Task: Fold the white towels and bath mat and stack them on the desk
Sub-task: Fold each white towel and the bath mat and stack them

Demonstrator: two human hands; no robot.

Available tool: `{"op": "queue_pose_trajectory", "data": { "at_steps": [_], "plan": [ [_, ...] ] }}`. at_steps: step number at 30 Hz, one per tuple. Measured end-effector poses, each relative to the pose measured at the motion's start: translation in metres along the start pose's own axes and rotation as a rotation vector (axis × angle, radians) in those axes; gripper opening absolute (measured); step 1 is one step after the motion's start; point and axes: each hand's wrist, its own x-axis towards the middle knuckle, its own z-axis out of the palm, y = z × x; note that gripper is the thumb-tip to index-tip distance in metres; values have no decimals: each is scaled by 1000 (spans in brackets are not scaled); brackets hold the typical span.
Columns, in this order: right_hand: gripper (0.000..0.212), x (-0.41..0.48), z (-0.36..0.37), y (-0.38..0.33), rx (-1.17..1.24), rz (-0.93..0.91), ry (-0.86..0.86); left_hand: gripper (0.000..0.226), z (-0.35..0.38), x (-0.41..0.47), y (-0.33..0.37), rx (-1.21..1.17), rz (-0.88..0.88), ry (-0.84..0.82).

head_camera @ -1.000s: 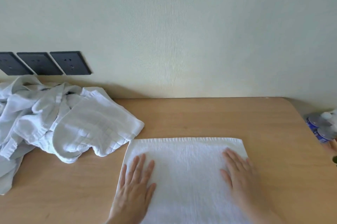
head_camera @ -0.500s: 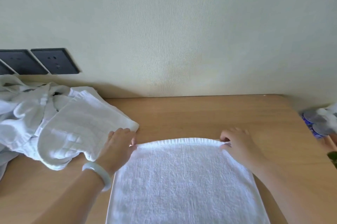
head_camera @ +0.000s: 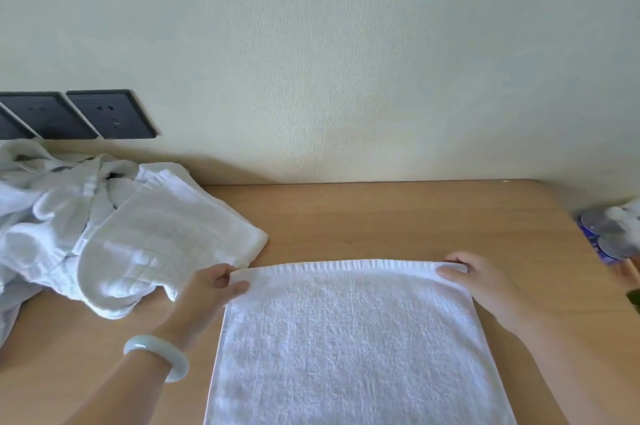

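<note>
A white terry towel (head_camera: 349,338) lies flat on the wooden desk (head_camera: 398,216), running off the bottom of the view. My left hand (head_camera: 207,289) pinches its far left corner, thumb on top. The far right corner is pinched by my right hand (head_camera: 485,282). Both corners look slightly lifted off the desk. A pale bracelet (head_camera: 157,357) circles my left wrist. A crumpled heap of white linen (head_camera: 104,234) lies at the left, its near edge just behind my left hand.
The wall (head_camera: 346,61) rises right behind the desk, with dark socket plates (head_camera: 86,114) at the left. Beyond the desk's rounded right edge sit bottles with blue labels (head_camera: 609,234).
One second ago both palms pressed flat on the towel. They slid to the far corners and now pinch them, the left corner raised a little.
</note>
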Motion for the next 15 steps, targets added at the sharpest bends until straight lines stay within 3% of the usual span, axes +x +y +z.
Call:
{"op": "queue_pose_trajectory", "data": {
  "at_steps": [8,15],
  "plan": [
    [12,-7,-16,-3,230,124,-1,17,11,-3,-6,-133,-107,148],
    [15,6,15,23,-6,151,165,23,34,-11,-3,122,-58,254]
  ]
}}
